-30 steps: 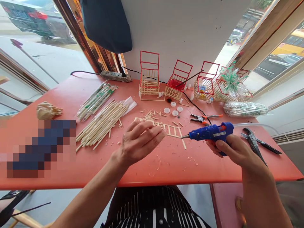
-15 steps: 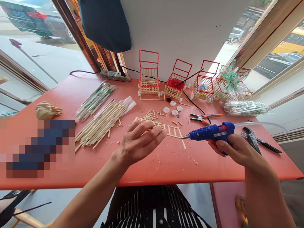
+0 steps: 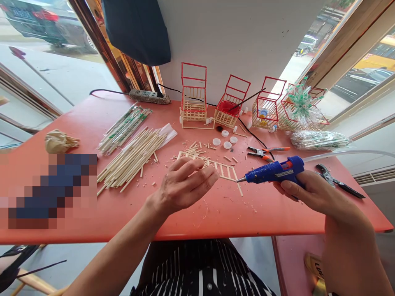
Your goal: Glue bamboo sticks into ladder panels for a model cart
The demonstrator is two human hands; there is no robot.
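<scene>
My right hand (image 3: 304, 187) is wrapped round the handle of a blue glue gun (image 3: 271, 170). The gun's metal tip meets the near right corner of a ladder-like frame of pale sticks (image 3: 228, 172), which lies flat on the red table (image 3: 197, 222). Over the left part of that frame is my left hand (image 3: 183, 183), its fingers bent and pressed together, partly covering the sticks. Whatever its fingertips may hold is hidden. Short cut sticks (image 3: 194, 147) are scattered just behind the frame.
Small stick carts with red frames (image 3: 194, 96) stand along the wall. Left of my hands lie a pile of sticks (image 3: 132, 158) and wrapped bundles (image 3: 123, 127). White caps (image 3: 227, 145), orange-handled pliers (image 3: 261, 153), black-handled pliers (image 3: 339, 181) and a power strip (image 3: 149, 96) are also there.
My left hand has shifted slightly right. The glue gun has tilted a little, its tip staying at the frame's corner, and my right wrist has moved slightly right.
</scene>
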